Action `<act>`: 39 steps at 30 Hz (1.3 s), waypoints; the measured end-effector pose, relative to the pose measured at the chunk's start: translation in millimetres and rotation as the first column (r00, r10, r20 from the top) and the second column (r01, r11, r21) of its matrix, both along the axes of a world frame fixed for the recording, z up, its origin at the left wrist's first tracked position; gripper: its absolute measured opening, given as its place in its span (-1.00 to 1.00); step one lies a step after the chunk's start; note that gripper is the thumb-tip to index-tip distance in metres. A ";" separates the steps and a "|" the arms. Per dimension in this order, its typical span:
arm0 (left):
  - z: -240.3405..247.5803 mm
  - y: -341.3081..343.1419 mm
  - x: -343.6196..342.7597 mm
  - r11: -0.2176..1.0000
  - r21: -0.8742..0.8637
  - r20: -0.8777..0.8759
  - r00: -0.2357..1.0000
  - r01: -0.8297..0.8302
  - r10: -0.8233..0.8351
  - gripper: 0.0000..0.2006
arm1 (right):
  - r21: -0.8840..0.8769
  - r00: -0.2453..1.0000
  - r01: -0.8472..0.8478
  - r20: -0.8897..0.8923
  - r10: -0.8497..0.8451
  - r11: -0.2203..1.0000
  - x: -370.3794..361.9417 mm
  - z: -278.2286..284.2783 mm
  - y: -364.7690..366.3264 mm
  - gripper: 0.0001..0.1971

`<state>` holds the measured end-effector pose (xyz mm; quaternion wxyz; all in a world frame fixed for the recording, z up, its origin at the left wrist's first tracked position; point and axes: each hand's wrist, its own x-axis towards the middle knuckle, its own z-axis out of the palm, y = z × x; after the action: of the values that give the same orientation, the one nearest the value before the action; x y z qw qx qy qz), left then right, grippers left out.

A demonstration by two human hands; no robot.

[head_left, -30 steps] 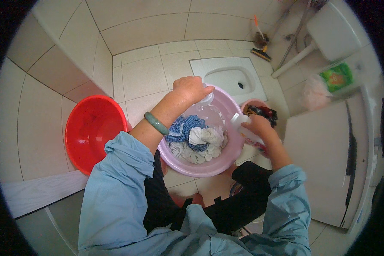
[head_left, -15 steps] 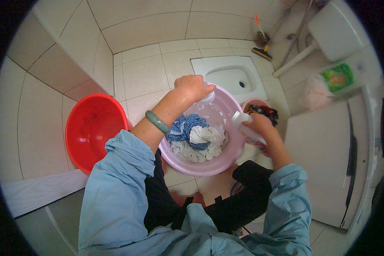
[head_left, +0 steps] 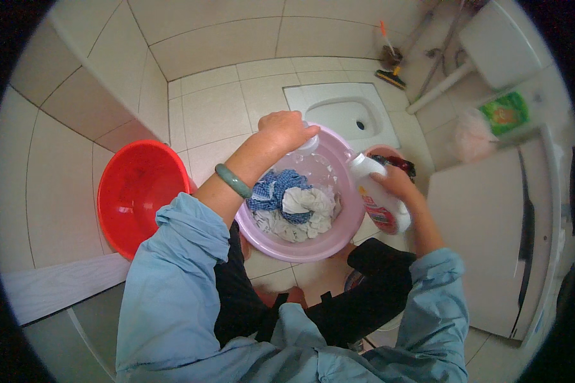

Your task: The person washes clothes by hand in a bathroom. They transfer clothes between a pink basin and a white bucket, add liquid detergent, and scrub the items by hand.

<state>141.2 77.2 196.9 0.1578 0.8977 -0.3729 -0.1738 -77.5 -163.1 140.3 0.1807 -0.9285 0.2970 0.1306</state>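
Note:
My left hand [head_left: 286,132], with a green bangle on the wrist, is closed round a small clear plastic cap [head_left: 309,147] above the far side of a pinkish-purple basin [head_left: 281,254]. Inside the basin, a blue checked cloth [head_left: 276,189] and white cloth [head_left: 313,203] lie bunched in what looks like water. Over the basin's right rim, my right hand [head_left: 397,183] grips a white detergent bottle [head_left: 366,170] with a red label. The bottle is tilted, its neck pointing to the far left; whether its mouth is uncovered is hard to make out.
A red bucket [head_left: 144,191] stands at left. Behind the basin is a white squat toilet [head_left: 338,102]. A pink container [head_left: 383,152] with dark items sits past the bottle, and a white cabinet [head_left: 485,236] is at right. A floor brush [head_left: 390,79] leans in the far corner.
The bottle has swung so its neck sits farther from me and more of its red-labelled body shows. My left hand with the cap has barely moved.

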 end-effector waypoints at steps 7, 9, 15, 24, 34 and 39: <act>-6.6 -1.5 3.0 0.995 -0.088 -0.118 0.992 0.040 -0.050 -0.40 | 0.360 0.976 0.144 0.103 -0.192 0.922 -9.3 22.8 16.1 -0.52; -11.0 -4.2 3.1 0.990 -0.127 -0.128 0.989 0.055 -0.072 -0.40 | 0.433 0.974 0.116 0.128 -0.188 0.894 -13.0 20.7 17.0 -0.55; -22.0 -9.8 3.1 0.983 -0.169 -0.230 0.966 0.076 -0.114 -0.39 | 0.507 0.966 0.047 0.195 -0.168 0.861 -12.2 19.6 29.6 -0.57; -35.8 -19.2 3.9 0.966 -0.243 -0.252 0.955 0.090 -0.153 -0.38 | 0.416 0.974 -0.042 0.219 -0.056 0.909 -9.5 35.9 47.6 -0.54; -24.9 -14.6 1.3 0.950 -0.279 -0.385 0.891 0.138 -0.243 -0.39 | 0.470 0.958 -0.092 0.282 -0.051 0.878 -9.4 38.3 68.6 -0.59; -10.0 -9.5 -6.8 0.938 -0.319 -0.480 0.830 0.136 -0.284 -0.42 | 0.458 0.954 -0.094 0.296 -0.052 0.884 -12.5 40.5 75.2 -0.53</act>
<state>134.4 67.8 186.9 0.3535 0.7400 -0.4339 -0.3730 -90.0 -87.9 180.8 0.4403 -0.8697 0.2155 0.0576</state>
